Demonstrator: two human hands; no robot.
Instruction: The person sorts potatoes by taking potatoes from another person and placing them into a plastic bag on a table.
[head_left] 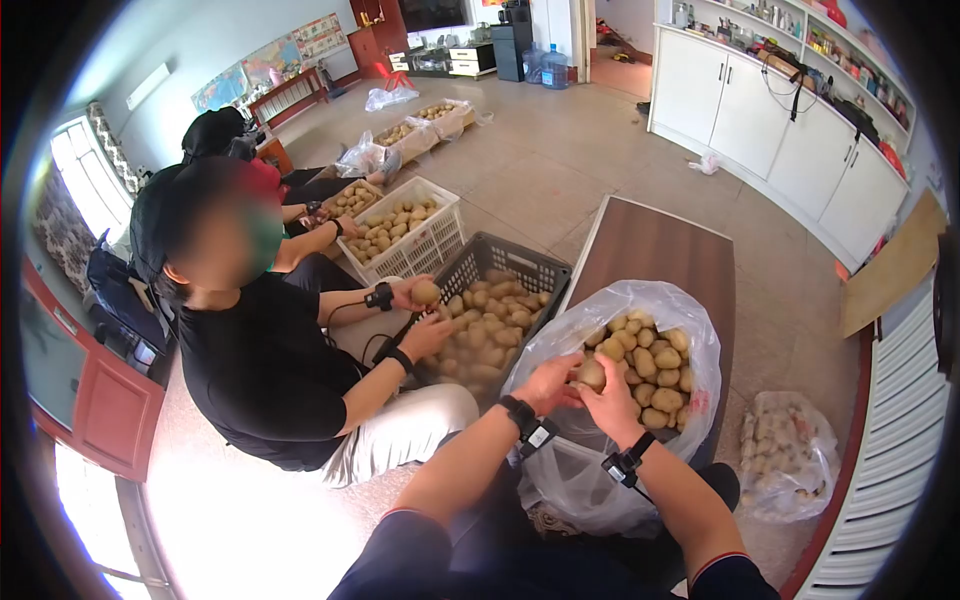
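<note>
A potato (591, 375) is held between my two hands at the left side of an open clear plastic bag (705, 340). My left hand (552, 384) has its fingers on the potato's left side, and my right hand (613, 408) grips it from the right. Many potatoes (655, 370) fill the bag beneath and to the right of my hands. Both wrists carry black straps with small devices.
Beside me on the left, a seated person (265, 370) holds a potato over a dark crate (560, 282) of potatoes. A white crate (445, 240) stands beyond. A brown board (650, 250) lies ahead; another potato bag (790, 455) sits at right.
</note>
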